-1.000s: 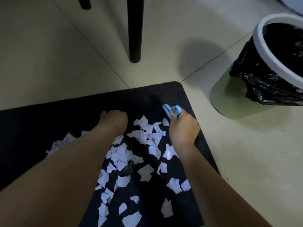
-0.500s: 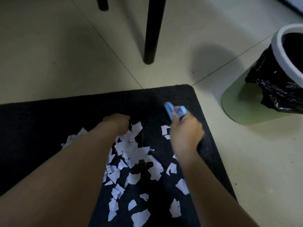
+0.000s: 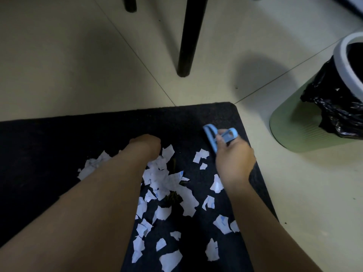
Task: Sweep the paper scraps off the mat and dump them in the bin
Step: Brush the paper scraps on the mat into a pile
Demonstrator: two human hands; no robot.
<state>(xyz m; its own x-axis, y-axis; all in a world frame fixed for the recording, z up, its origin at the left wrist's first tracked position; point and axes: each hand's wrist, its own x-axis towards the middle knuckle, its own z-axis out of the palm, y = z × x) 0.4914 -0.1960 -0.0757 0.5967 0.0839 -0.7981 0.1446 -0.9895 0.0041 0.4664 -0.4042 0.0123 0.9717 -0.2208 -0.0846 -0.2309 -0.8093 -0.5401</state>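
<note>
White paper scraps (image 3: 167, 181) lie strewn over the near right part of a black mat (image 3: 59, 146), heaped thickest by my left wrist. My right hand (image 3: 233, 161) grips a small light-blue brush (image 3: 213, 137) near the mat's far right corner, just past a few loose scraps (image 3: 200, 157). My left hand (image 3: 145, 144) rests knuckles-up on the mat at the far edge of the heap, its fingers bent down out of sight. A green bin (image 3: 294, 126) with a white rim and black liner stands on the floor to the right of the mat.
A black furniture leg (image 3: 186, 46) stands on the pale tiled floor beyond the mat, with a second leg (image 3: 130, 4) at the top edge. Something dark and greenish (image 3: 172, 198) shows among the scraps, too dim to identify.
The scraps between my hands have been pushed left into a tighter heap by my left wrist. My right hand with the brush has moved back to the right, away from the heap.
</note>
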